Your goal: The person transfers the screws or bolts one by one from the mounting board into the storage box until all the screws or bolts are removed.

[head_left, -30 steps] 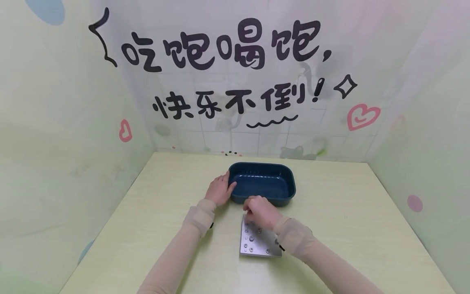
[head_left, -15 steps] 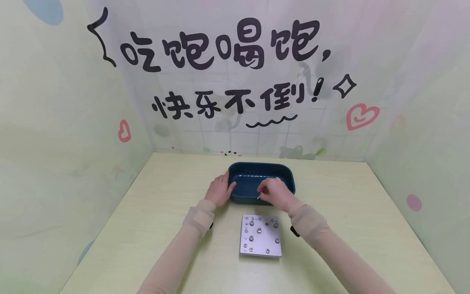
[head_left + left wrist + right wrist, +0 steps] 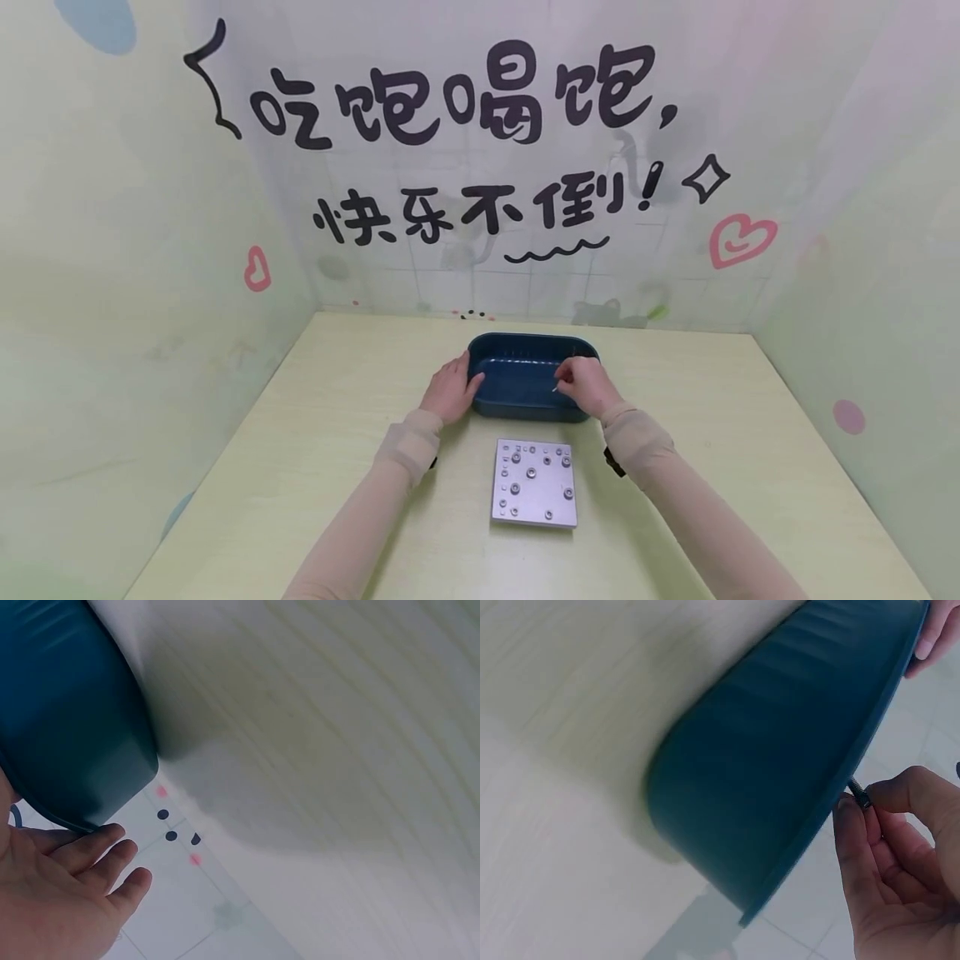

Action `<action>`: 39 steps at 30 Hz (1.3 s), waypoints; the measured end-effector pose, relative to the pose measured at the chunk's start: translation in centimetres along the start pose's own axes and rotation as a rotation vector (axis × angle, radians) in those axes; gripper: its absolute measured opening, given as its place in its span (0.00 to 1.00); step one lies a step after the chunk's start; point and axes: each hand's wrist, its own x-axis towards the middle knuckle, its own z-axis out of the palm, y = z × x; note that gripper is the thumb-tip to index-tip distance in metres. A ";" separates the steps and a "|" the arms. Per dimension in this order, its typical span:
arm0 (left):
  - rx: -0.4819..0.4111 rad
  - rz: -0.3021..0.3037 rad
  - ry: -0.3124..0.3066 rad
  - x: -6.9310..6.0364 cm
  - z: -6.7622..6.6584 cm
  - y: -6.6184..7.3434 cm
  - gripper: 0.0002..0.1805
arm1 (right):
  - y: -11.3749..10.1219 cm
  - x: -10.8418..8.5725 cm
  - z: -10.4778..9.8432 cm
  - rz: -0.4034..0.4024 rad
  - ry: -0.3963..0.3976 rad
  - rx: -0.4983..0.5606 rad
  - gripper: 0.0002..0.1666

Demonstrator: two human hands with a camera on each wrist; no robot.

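A dark blue rectangular basin (image 3: 525, 412) with rounded corners sits near the back of the table. My left hand (image 3: 448, 390) holds its left rim, fingers outside and thumb over the edge; the left wrist view shows those fingers (image 3: 97, 855) against the rim. Over the basin's right part, my right hand (image 3: 588, 385) pinches a small screw (image 3: 860, 793) between thumb and fingers. The screw's threaded end points toward the basin's rim in the right wrist view. In front of the basin lies a square silver metal plate (image 3: 547, 483) with several screws of different sizes standing in it.
The pale wooden table (image 3: 360, 358) is closed in by a printed back wall (image 3: 450, 283) with black lettering and by side walls. The plate lies between my two forearms, a short gap in front of the basin.
My right hand has risen off the plate with the screw and moved forward and right over the basin. The plate is now uncovered. My left hand stays at the rim.
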 end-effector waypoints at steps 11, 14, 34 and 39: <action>0.001 -0.007 -0.002 -0.2 0.0 0.0 0.34 | 0.7 0.3 0.7 0.048 -0.048 -0.052 0.05; 0.008 -0.011 -0.004 -0.2 0.1 0.0 0.34 | 0.9 0.3 1.1 0.049 -0.062 -0.063 0.05; 0.010 0.005 0.019 -0.2 0.1 0.0 0.34 | 1.7 0.2 1.7 0.060 -0.050 -0.093 0.07; 0.018 0.009 0.018 -0.2 0.1 -0.1 0.34 | 1.9 0.1 1.7 0.079 -0.044 -0.086 0.09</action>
